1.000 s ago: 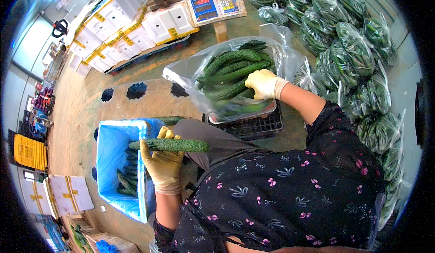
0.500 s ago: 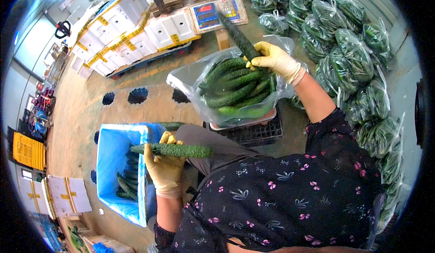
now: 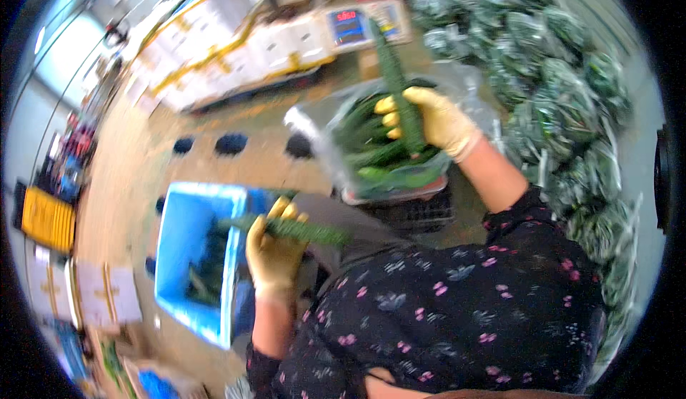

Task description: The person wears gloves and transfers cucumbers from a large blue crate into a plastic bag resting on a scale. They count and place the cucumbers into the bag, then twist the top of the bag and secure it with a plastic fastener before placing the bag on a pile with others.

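Observation:
Both my hands wear pale yellow gloves. My left hand (image 3: 275,256) is closed round a long green cucumber (image 3: 318,231) lying sideways, beside the blue-lined box (image 3: 241,277); darker cucumbers (image 3: 206,285) lie inside that box. My right hand (image 3: 439,120) grips another long cucumber (image 3: 391,63), its far end pointing up and away. Below that hand is an opened clear plastic bag (image 3: 314,138) full of cucumbers (image 3: 364,124), on a pale tray over a black crate (image 3: 421,213). The picture is blurred by motion.
Bagged cucumbers (image 3: 550,106) are heaped along the right wall. White foam boxes (image 3: 236,63) with yellow tape stand at the far left, beside a scale with a lit display (image 3: 350,31). Yellow crates (image 3: 48,219) are at the left; dark round holes (image 3: 231,143) mark a brown board.
My right hand has drawn its cucumber nearer and turned it more upright, now gripping lower over the bag. My left hand still holds its cucumber. The whole view has shifted slightly.

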`<state>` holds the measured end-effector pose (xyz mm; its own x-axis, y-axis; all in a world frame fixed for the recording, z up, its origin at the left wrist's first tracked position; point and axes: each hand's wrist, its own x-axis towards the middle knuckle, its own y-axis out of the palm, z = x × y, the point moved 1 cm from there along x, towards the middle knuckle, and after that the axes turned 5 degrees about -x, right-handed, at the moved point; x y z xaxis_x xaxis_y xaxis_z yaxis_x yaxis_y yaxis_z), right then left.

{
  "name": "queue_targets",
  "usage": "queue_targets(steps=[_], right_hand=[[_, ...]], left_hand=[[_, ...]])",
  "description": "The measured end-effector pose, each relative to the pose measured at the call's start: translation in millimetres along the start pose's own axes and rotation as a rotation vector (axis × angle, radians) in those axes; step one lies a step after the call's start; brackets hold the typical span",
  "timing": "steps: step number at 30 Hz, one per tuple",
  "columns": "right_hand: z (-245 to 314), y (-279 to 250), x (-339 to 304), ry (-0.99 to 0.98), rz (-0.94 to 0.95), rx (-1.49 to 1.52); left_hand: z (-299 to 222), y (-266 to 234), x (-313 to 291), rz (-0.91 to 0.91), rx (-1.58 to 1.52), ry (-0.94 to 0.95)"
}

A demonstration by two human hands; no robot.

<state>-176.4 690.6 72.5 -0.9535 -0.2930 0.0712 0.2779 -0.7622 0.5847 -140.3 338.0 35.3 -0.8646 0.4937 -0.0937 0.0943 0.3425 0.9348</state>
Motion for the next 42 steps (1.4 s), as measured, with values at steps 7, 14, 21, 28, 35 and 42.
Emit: queue_targets(steps=[7,14,21,28,35,42], right_hand=[[-24.7,90.5,-2.0,-0.033,0.013,-0.495],[-107.5,137.8,27.6,-0.469,0.303,-1.443],[-133.0,171.0,38.1,-0.28,0.411,-1.625],[-135.6,174.9,43.1,-0.455,0.376,-1.751],[-147.5,176.8,51.7,-0.316,0.387,-1.794],[-155.1,166.7,79.5,-0.118,0.394,-1.115]], left_hand=[[3.5,3.7,-4.3,-0.125,0.072,0.047],[11.2,12.7,-7.4,-0.226,0.238,0.077],[-8.7,-16.2,-32.9,-0.283,0.252,0.171],[-16.0,-20.0,-20.7,-0.272,0.083,0.267],[-28.5,-26.7,-23.3,-0.343,-0.088,0.225],[-39.6,-12.9,-35.3,-0.222,0.204,0.311]])
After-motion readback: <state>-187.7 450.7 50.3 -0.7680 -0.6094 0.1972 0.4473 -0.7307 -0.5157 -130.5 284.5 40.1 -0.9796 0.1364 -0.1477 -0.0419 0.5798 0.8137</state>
